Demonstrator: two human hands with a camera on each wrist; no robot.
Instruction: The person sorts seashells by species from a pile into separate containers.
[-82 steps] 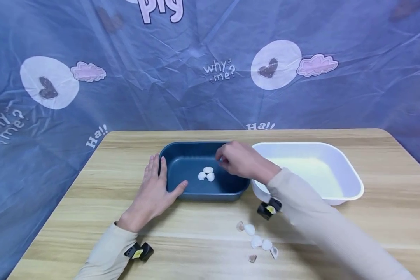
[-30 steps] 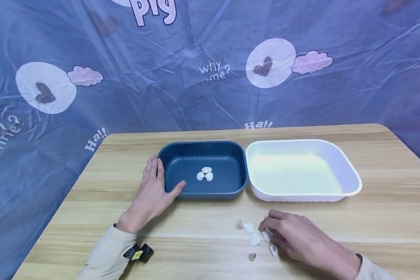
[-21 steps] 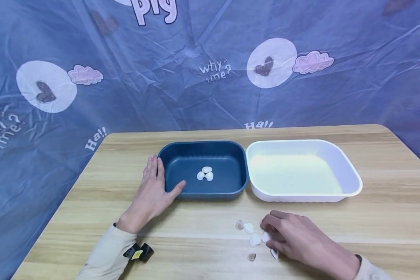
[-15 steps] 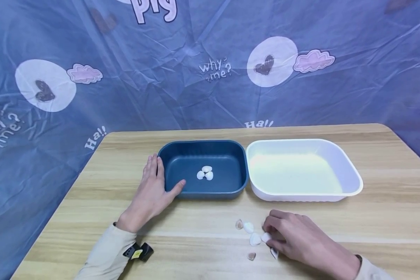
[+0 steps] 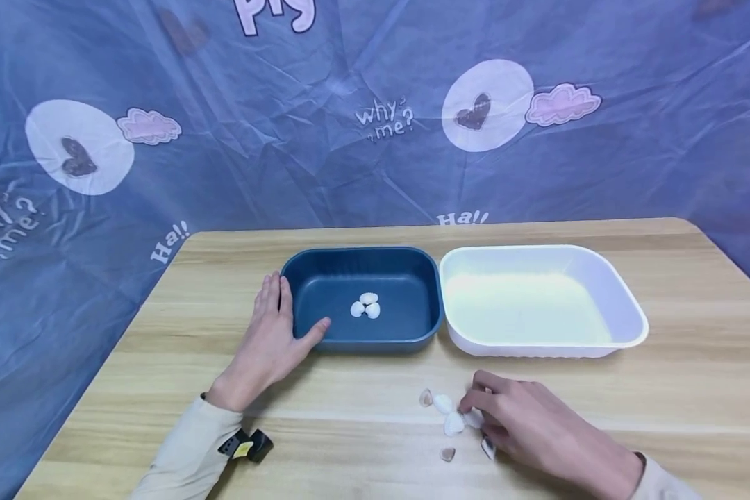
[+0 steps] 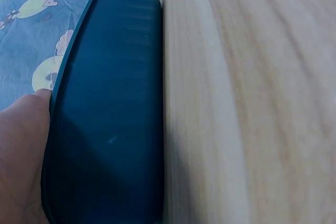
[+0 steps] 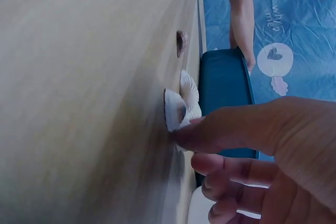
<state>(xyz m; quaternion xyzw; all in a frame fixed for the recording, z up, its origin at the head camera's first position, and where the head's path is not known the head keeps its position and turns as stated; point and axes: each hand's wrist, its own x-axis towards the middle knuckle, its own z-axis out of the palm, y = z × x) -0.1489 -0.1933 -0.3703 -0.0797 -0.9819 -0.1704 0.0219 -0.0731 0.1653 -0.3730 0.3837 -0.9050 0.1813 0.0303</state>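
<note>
In the head view my left hand [image 5: 264,351] rests against the left end of a dark blue basin [image 5: 362,344], fingers straight along the outside and thumb at the front rim. Inside the basin lie three white seashells [image 5: 373,310] close together. My right hand [image 5: 540,427] is low over the table with curled fingers, its thumb and forefinger pinching a white seashell [image 5: 473,418] that they partly hide. Two more white seashells [image 5: 453,423] lie just left of the fingertips. Small brownish shells [image 5: 447,454] lie around them, one [image 5: 488,448] under the hand's edge.
A white basin [image 5: 544,351] stands right beside the blue one, behind my right hand. The wooden table [image 5: 350,430] reaches back to a blue printed curtain [image 5: 287,173]. A black wrist camera [image 5: 246,446] sits on my left wrist.
My right hand has come from over the blue basin down to the shells on the table, where its fingers close in on a white seashell. My left hand keeps its place on the basin.
</note>
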